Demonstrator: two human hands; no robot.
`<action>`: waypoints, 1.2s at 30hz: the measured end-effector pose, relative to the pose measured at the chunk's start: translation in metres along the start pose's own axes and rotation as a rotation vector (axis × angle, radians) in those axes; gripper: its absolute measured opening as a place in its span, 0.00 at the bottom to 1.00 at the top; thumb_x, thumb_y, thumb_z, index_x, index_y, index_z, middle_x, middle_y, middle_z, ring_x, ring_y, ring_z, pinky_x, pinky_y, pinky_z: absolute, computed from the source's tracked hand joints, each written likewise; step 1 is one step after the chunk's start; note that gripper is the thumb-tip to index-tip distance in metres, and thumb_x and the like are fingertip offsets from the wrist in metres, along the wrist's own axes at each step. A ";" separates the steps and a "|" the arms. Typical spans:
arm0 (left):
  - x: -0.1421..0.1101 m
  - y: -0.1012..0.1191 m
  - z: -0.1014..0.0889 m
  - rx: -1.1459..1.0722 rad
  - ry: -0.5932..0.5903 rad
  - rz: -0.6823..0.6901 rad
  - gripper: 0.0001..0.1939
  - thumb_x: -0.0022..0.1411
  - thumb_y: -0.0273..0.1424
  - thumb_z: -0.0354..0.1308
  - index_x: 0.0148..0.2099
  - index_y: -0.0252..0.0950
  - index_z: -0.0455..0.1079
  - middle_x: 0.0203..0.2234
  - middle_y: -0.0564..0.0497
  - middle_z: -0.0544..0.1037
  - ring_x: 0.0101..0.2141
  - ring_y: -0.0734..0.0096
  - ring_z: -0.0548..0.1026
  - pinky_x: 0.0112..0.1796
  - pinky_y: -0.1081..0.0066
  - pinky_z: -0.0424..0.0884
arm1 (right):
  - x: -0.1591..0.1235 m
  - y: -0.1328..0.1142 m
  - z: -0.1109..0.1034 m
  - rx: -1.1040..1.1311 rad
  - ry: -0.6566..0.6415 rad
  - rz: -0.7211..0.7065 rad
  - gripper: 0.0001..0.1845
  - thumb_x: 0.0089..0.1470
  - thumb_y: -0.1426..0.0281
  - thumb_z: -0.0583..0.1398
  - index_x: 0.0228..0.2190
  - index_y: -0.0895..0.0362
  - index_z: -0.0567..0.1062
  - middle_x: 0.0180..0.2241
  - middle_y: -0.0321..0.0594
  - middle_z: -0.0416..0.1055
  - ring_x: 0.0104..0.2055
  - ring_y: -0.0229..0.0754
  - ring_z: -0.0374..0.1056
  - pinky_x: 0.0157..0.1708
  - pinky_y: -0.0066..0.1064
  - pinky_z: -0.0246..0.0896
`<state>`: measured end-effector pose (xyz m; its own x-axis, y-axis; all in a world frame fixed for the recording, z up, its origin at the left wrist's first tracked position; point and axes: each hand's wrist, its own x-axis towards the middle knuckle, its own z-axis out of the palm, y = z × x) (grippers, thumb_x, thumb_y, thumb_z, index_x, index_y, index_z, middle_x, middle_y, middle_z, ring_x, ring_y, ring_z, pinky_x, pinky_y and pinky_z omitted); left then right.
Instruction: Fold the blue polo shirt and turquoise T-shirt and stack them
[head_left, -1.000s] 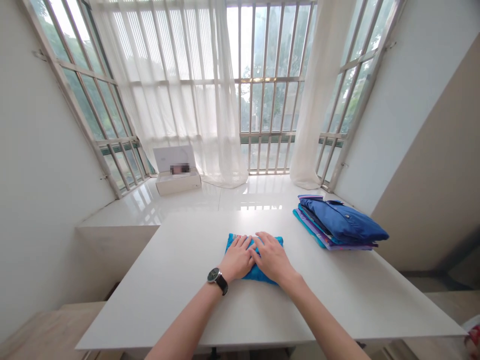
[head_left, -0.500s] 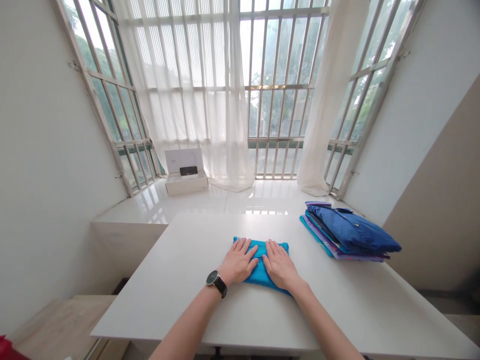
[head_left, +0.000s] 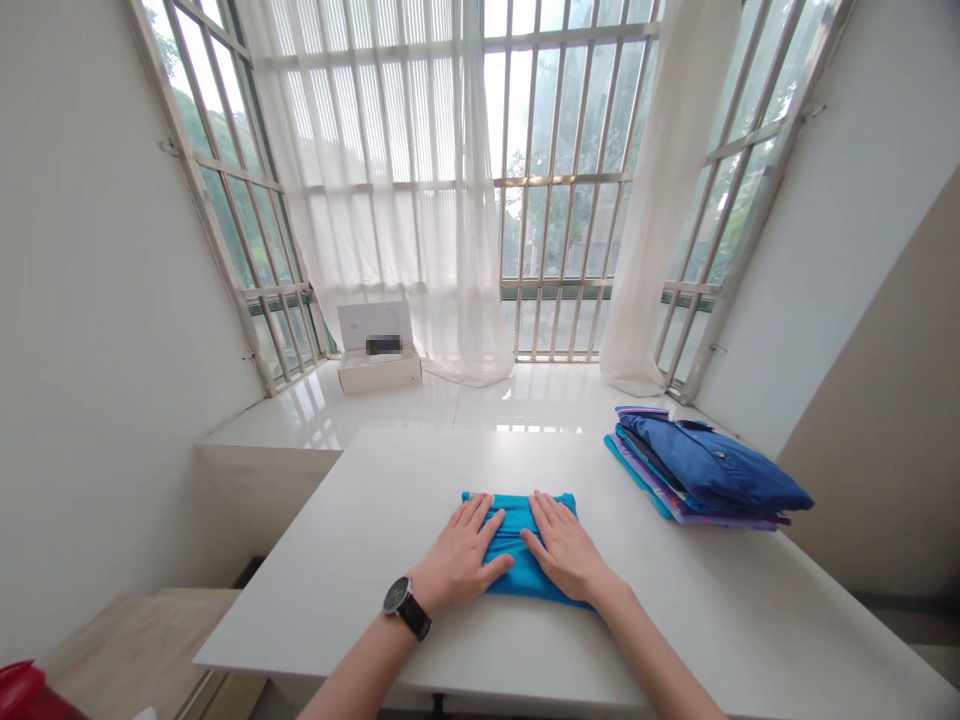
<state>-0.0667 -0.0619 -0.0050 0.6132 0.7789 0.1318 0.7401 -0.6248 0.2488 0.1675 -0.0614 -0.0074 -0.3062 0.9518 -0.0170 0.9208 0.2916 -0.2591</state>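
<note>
A folded turquoise cloth (head_left: 517, 535) lies flat near the middle of the white table (head_left: 330, 600). My left hand (head_left: 459, 555) presses on its left part, with the fingers spread and a black wristwatch (head_left: 406, 607) on the wrist. My right hand (head_left: 562, 555) rests flat on its right part. Neither hand grips the cloth. Turquoise fabric shows in the gap between my hands, and the palms hide much of the rest.
To the right on the table sits a stack of folded clothes (head_left: 697, 475), topped by a blue shirt (head_left: 712, 465). Beyond the table, an open white box (head_left: 379, 365) stands on a glossy tiled ledge before barred windows and sheer curtains. A red object (head_left: 22, 695) shows at lower left.
My hands have moved apart from nearly touching, uncovering more cloth between them. My left hand has slid nearer me, and the view has shifted slightly.
</note>
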 end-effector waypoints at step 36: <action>-0.014 -0.010 -0.007 -0.790 0.249 -0.414 0.12 0.59 0.40 0.58 0.39 0.40 0.61 0.27 0.54 0.74 0.28 0.69 0.74 0.29 0.72 0.69 | -0.003 0.001 -0.004 0.068 0.014 0.005 0.49 0.58 0.39 0.43 0.68 0.58 0.51 0.71 0.45 0.42 0.73 0.51 0.38 0.70 0.46 0.34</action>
<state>-0.0845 -0.0660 -0.0025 0.1967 0.9782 0.0662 0.4280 -0.1464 0.8918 0.1703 -0.0639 -0.0035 -0.2976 0.9547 -0.0049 0.9036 0.2800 -0.3243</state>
